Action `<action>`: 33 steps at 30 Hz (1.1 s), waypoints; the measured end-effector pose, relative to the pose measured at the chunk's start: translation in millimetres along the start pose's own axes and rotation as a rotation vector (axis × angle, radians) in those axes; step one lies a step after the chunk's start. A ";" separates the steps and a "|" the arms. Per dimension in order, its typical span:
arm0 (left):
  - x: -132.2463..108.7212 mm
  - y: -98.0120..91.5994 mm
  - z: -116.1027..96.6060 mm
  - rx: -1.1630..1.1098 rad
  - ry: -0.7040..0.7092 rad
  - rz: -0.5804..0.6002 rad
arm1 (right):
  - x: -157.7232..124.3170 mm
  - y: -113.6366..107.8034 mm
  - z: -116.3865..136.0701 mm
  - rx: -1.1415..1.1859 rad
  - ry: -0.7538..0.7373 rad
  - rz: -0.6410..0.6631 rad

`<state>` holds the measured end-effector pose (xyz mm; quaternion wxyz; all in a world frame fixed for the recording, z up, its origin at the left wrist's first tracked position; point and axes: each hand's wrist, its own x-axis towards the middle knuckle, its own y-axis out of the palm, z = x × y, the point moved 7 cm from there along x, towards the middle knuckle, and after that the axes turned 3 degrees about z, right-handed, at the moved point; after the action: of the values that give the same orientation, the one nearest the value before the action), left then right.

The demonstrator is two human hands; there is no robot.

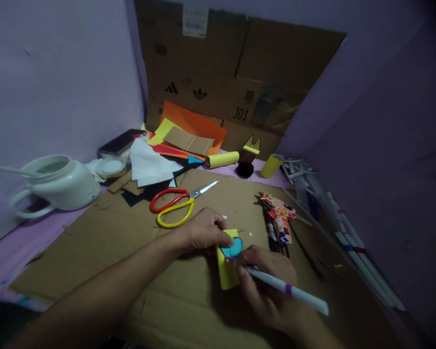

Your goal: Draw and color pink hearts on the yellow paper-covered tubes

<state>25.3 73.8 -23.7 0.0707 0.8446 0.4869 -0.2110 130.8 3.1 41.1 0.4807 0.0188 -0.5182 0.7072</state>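
Your left hand (208,231) and your right hand (271,281) are bare. Your left forearm (119,286) is also bare, and its shape becomes narrower toward the wrist (179,240).

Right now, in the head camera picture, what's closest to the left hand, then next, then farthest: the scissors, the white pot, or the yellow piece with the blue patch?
From the left hand:
1. Yellow piece: touching it, right under the thumb.
2. Scissors: a little beyond the hand, toward the left.
3. White pot: way over on the left.
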 end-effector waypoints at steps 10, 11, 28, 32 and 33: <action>-1.5 -1.2 -1.0 -0.009 0.001 -0.020 | 1.8 -6.1 -4.3 0.033 0.058 -0.010; -2.1 -1.2 -1.9 -0.008 -0.001 -0.023 | 1.7 -5.9 -5.1 0.046 0.068 -0.005; -3.6 0.0 -5.2 -0.012 -0.008 -0.019 | 1.6 -10.6 -4.9 0.140 0.092 -0.006; -2.7 0.1 -4.1 -0.014 -0.009 -0.016 | 4.0 -8.4 1.0 0.174 0.043 -0.001; -2.3 0.0 -3.6 -0.012 -0.006 -0.016 | 4.3 -7.3 1.3 0.179 0.036 -0.003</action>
<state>25.3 73.1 -19.5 0.0757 0.8396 0.4947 -0.2112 133.0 4.9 49.2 0.4874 0.0496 -0.4440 0.7502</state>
